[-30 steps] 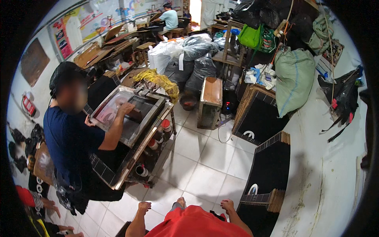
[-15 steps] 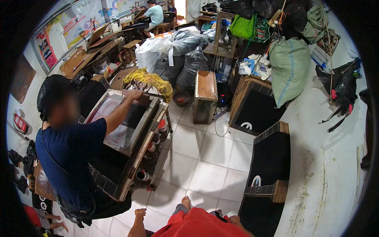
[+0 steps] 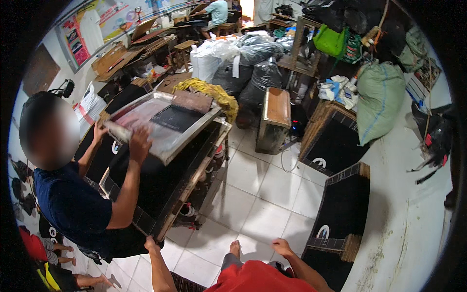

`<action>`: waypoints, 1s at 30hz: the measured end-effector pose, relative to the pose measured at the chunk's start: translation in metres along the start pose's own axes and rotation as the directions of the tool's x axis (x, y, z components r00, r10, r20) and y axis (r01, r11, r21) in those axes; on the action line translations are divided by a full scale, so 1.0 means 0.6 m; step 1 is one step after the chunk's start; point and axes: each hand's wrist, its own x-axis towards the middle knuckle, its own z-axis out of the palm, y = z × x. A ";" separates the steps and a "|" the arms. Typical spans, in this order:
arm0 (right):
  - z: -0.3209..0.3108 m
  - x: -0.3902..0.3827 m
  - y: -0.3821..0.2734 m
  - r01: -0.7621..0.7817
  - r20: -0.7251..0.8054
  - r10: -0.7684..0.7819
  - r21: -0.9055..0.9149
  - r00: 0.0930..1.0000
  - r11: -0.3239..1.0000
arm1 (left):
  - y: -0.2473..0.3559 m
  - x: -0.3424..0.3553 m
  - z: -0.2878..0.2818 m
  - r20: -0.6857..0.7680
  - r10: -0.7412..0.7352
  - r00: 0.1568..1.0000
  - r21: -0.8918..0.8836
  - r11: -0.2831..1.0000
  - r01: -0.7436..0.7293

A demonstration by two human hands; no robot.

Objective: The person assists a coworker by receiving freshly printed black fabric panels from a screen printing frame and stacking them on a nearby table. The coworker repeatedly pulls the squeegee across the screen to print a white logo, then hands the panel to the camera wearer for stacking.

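Caution: if the tilted screen frame (image 3: pixel 194 136) (ten o'clock) slips, it may scuff the black panel (image 3: pixel 168 182) (eight o'clock). Panel: flat, matte; frame: rigid, rectangular, with translucent mesh. Left hand (image 3: pixel 152 243) (seven o'clock): fingers at panel corner, grip unverifiable. Right hand (image 3: pixel 280 246) (five o'clock): fingers curled, contents indeterminate.

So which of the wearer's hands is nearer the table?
The left hand, close beside the table; the right hand is well away from it, closer to the stacked black panels.
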 end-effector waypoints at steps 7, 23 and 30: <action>0.239 0.189 -0.515 -0.151 0.498 -0.209 0.587 0.841 0.795 | 0.157 -0.128 0.009 0.018 -0.062 0.998 0.106 0.993 0.060; 0.161 0.208 -0.596 -0.325 0.380 -0.421 0.924 0.824 0.199 | 0.163 -0.366 -0.002 -0.062 0.469 0.881 0.234 0.865 -0.444; -0.084 -0.042 -0.342 -0.242 0.260 -0.362 0.966 0.895 0.096 | 0.215 -0.438 0.091 0.367 0.725 0.583 0.387 0.451 -0.804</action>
